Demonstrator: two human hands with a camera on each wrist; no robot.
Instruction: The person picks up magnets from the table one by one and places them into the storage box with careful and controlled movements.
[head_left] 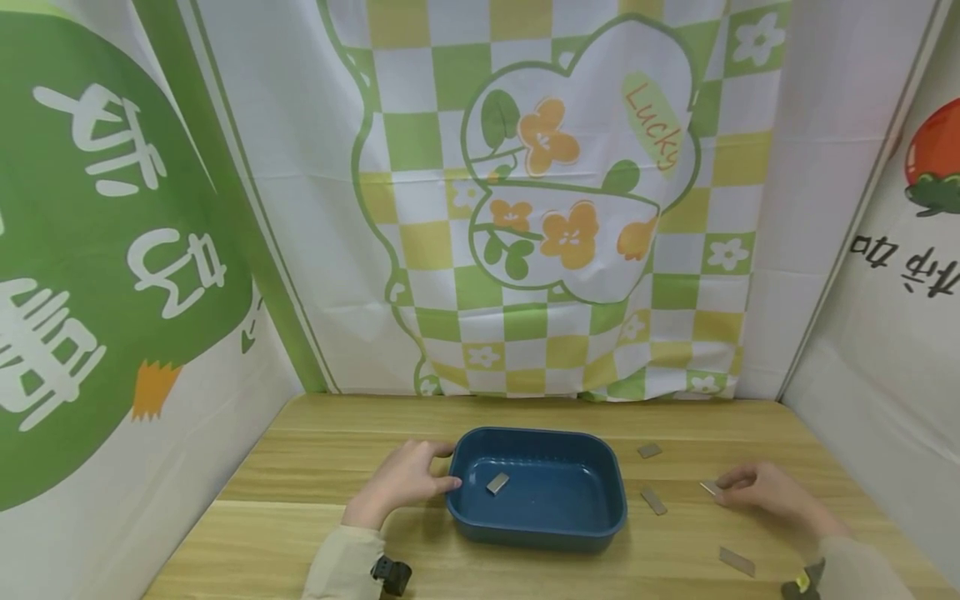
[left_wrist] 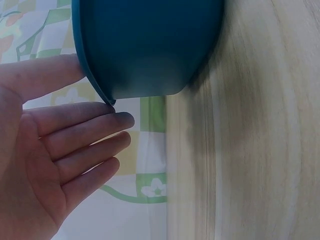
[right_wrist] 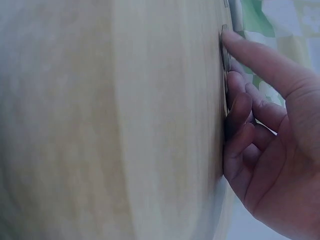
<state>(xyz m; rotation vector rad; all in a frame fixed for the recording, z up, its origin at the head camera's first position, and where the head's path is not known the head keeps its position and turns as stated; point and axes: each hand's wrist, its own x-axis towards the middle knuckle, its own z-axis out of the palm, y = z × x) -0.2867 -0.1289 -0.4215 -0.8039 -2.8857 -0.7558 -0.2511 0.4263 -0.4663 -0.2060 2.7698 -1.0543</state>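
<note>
A dark blue tray stands on the wooden table in the head view, with one small grey metal plate lying inside it. My left hand rests against the tray's left rim with its fingers straight. In the left wrist view the thumb and fingers of that hand touch the tray's rim. To the right, my right hand pinches another metal plate that lies flat on the table. In the right wrist view, this hand's index fingertip and a curled finger sit at the plate's two ends.
Three more metal plates lie loose on the table right of the tray: one at the back, one beside the tray, one near the front. Printed cloth walls close in the table's back and both sides.
</note>
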